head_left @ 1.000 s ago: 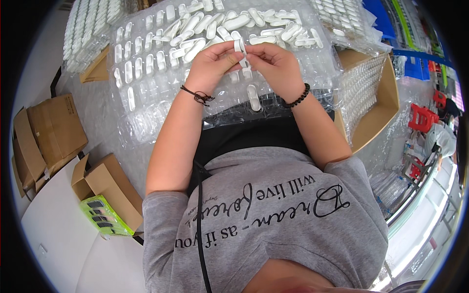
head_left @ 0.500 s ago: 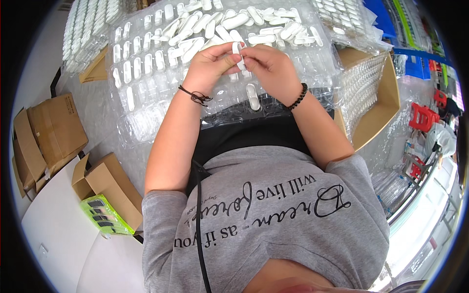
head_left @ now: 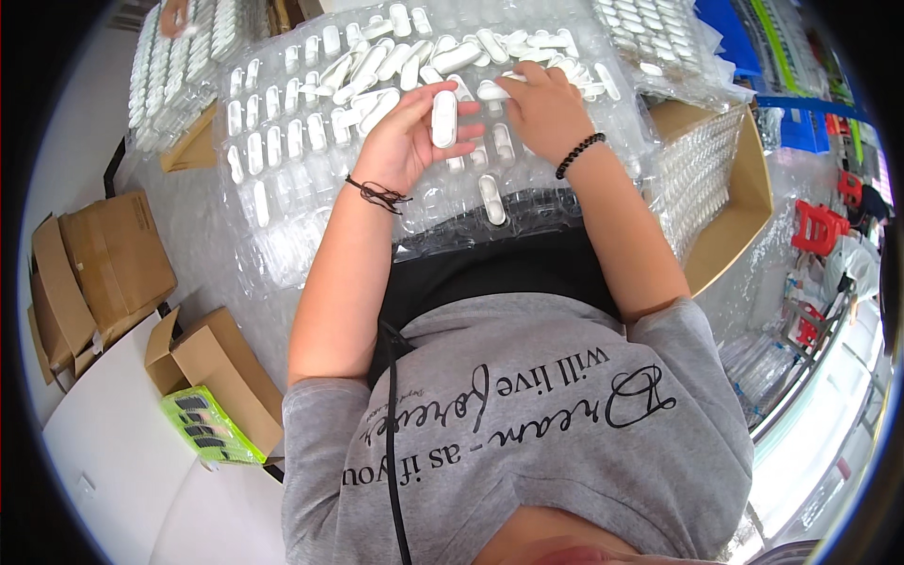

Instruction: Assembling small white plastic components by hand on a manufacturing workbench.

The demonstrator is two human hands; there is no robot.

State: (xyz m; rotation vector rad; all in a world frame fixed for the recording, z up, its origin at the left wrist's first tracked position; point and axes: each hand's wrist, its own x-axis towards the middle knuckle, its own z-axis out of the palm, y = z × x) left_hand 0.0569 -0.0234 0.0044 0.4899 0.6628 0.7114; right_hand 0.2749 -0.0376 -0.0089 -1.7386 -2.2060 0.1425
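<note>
My left hand (head_left: pixel 405 137) holds a white oblong plastic piece (head_left: pixel 443 120) upright between the thumb and the fingers, which stretch out behind it. My right hand (head_left: pixel 551 113) is at the near edge of a loose pile of similar white pieces (head_left: pixel 377 66). Its thumb and fingers close on the end of one white piece (head_left: pixel 492 90). Under both hands lies a clear plastic blister tray (head_left: pixel 358 179), with rows of white pieces seated in its left pockets. Close to my body, a single white piece (head_left: pixel 492 200) lies in the tray.
Stacked trays of white pieces stand at the far left (head_left: pixel 179 85) and far right (head_left: pixel 659 38). A cardboard box (head_left: pixel 730 226) with clear trays is on the right. More cardboard boxes (head_left: pixel 118 254) sit left. Another person's hand (head_left: pixel 174 17) shows at the upper left edge.
My hands have moved apart. The white piece they held together is now in my left hand alone, while the right has moved right to the pile. Another person's hand has appeared at upper left.
</note>
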